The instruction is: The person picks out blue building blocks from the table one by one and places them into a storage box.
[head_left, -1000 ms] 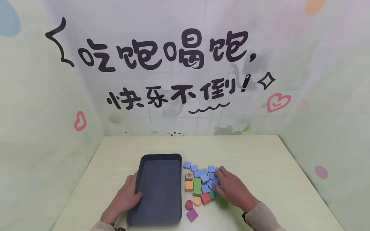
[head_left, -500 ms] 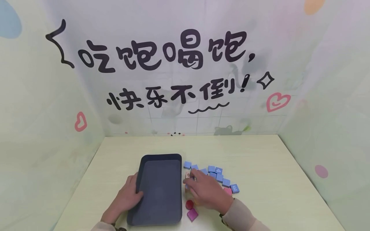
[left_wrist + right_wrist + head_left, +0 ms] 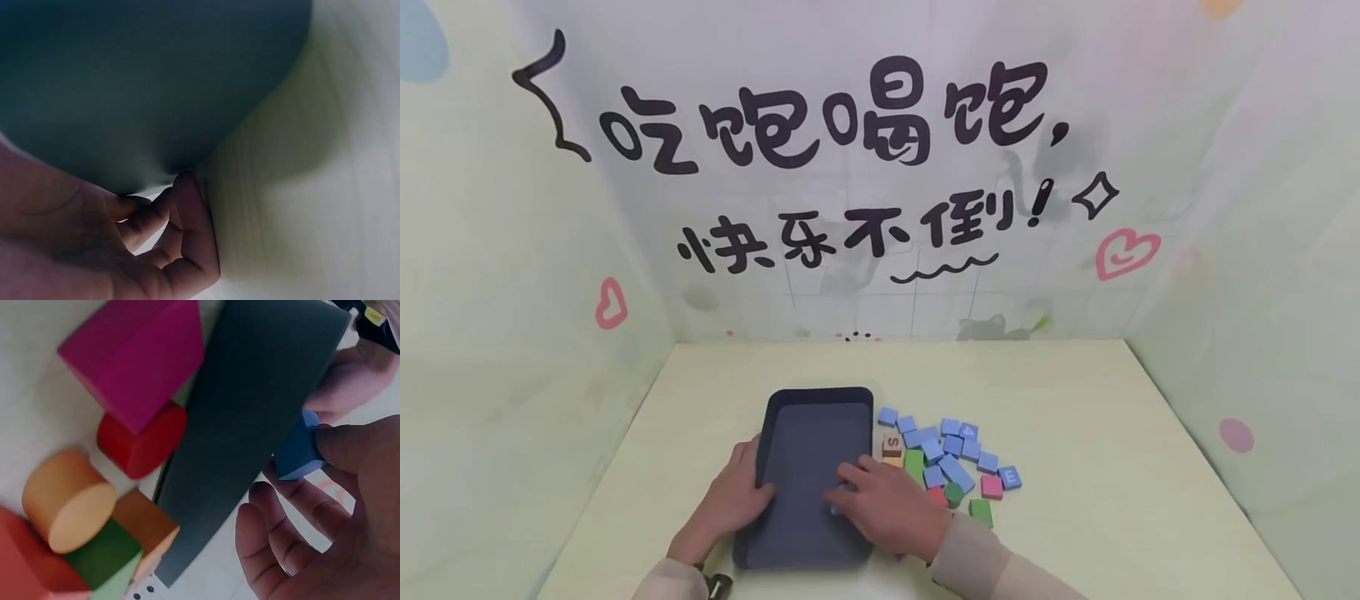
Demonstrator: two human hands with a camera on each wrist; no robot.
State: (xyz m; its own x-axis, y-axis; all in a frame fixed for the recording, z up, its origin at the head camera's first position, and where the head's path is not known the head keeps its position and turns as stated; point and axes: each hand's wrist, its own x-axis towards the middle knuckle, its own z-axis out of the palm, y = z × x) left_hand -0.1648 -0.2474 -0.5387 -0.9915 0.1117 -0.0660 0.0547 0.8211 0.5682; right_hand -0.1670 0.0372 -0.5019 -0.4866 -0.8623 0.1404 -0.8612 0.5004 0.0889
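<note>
A dark rectangular tray [image 3: 805, 433] lies on the table with no blocks visible in it. My left hand [image 3: 733, 493] holds its left side, thumb over the rim; the left wrist view shows curled fingers [image 3: 195, 237] against the tray's outer wall. Over the tray's right part, my right hand [image 3: 891, 504] pinches a blue block [image 3: 299, 449] between thumb and fingertips. To the tray's right spread several blue blocks [image 3: 957, 473], a block marked S [image 3: 892, 443], a green cylinder [image 3: 953, 495] and a pink block [image 3: 992, 487].
In the right wrist view, a magenta block [image 3: 140, 356], a red cylinder [image 3: 142, 439], an orange cylinder [image 3: 69, 500] and an orange block [image 3: 145, 526] sit beside the tray wall. A printed curtain [image 3: 850, 308] rises behind the table [image 3: 1075, 400].
My right hand has moved left from the blue blocks, across the nearer blocks, to above the tray, carrying the blue block. The left hand has kept its hold on the tray.
</note>
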